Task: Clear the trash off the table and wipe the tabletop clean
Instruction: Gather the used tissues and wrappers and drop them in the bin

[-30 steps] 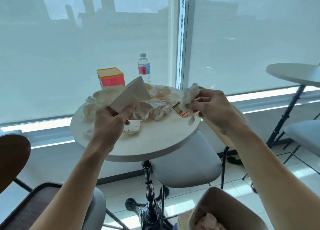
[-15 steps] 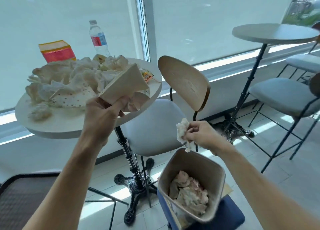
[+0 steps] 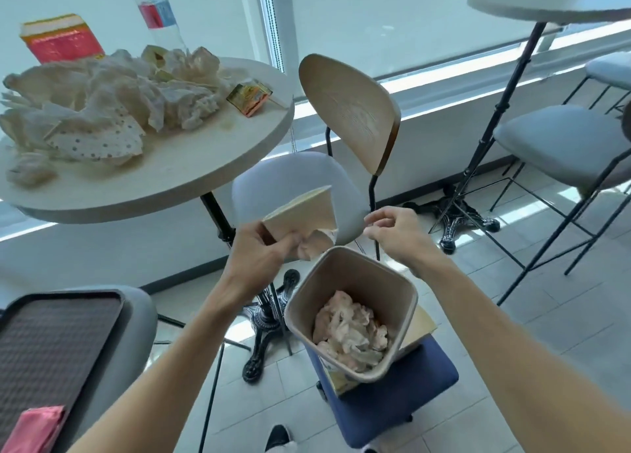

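Observation:
A round white table (image 3: pixel 205 165) carries a heap of crumpled napkins (image 3: pixel 102 100) and a small orange sachet (image 3: pixel 249 95). Below its right edge stands a tan trash bin (image 3: pixel 396 292) with crumpled tissues (image 3: pixel 348 333) inside. My left hand (image 3: pixel 259 251) grips a flattened tan paper cup (image 3: pixel 300 213) together with a crumpled napkin (image 3: pixel 317 244), just above the bin's left rim. My right hand (image 3: pixel 392 230) hovers over the bin's far rim, fingers loosely curled and holding nothing.
A water bottle (image 3: pixel 158 15) and a red-yellow box (image 3: pixel 61 39) stand at the table's back. A wood-backed chair (image 3: pixel 348 107) is tucked beside the table. The bin sits on a blue stool (image 3: pixel 392 401). At left, a brown tray (image 3: pixel 51 350) holds a pink cloth (image 3: pixel 34 428). A second table (image 3: pixel 546 1) stands far right.
My right hand let go of its tissue wad over the bin and is empty. My left hand came down from the table to the bin with the paper cup.

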{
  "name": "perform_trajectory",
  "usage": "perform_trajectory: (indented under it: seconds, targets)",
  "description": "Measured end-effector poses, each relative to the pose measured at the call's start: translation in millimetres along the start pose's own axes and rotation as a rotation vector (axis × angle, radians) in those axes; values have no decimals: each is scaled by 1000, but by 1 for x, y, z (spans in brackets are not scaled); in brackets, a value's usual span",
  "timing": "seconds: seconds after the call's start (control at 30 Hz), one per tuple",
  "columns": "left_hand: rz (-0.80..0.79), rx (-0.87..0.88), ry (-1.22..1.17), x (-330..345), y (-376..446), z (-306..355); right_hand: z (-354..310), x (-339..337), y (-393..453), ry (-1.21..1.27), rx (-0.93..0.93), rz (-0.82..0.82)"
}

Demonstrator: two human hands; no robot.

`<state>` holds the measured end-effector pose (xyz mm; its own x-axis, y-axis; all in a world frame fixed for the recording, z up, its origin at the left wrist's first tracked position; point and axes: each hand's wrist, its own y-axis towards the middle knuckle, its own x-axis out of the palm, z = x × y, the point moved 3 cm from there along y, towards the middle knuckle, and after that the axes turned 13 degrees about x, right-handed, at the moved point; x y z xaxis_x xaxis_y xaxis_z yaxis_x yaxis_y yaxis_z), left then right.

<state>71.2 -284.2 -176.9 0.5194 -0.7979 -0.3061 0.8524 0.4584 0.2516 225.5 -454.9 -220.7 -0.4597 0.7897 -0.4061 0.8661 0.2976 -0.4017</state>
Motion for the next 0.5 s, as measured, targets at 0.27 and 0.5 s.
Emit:
perform_trajectory:
  seconds: [0.27,0.5]
  targets:
    - [-240,-164,175,27,-18,-59,-37,-3,-23,-7,-150,-24]
    - [-145,54,192,-31,6,-2,-92,22,-47,-22,-269,-118]
